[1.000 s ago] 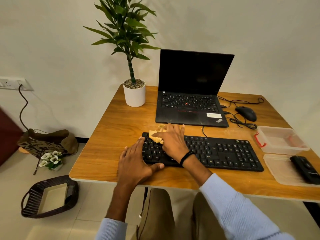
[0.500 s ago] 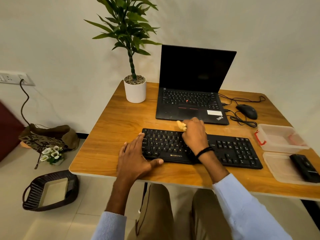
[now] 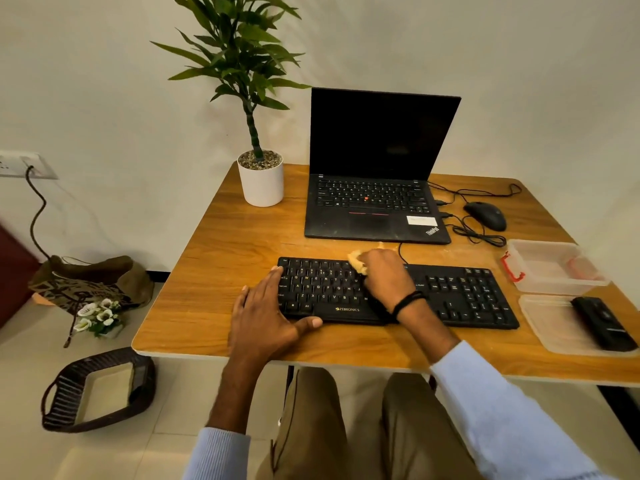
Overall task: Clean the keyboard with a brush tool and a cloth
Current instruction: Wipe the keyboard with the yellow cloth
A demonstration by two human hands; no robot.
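The black full-size keyboard [image 3: 464, 296] lay flat near the front edge of the wooden surface [image 3: 214, 271], its cable running off toward 12 o'clock. The right hand [image 3: 386, 278] was clamped round a crumpled yellow cloth [image 3: 356, 263], pressing it on the top key rows around the middle of the keyboard; the wrist covered the keys beneath. The left hand [image 3: 266, 313] lay flat with its fingers straight on the keyboard's left end, the thumb along the front edge.

At 12 o'clock from the keyboard, just beyond it, stood an open black laptop [image 3: 377, 168] with a dark screen. At 11 o'clock stood a white cylindrical pot [image 3: 261, 183] holding a leafy green plant. At 1 o'clock lay a black corded mouse [image 3: 485, 216], its wires looped beside the laptop. At 3 o'clock, just beside the keyboard's right end, sat a clear plastic box [image 3: 550, 268] with a red clip. At 4 o'clock was a clear shallow lid [image 3: 554, 327] carrying a black oblong object [image 3: 602, 322], too indistinct to identify.

On the floor toward 9 o'clock lay an olive patterned cloth bag [image 3: 90, 282], a small bunch of white flowers [image 3: 97, 315] and, toward 8 o'clock, a dark woven basket [image 3: 59, 410].
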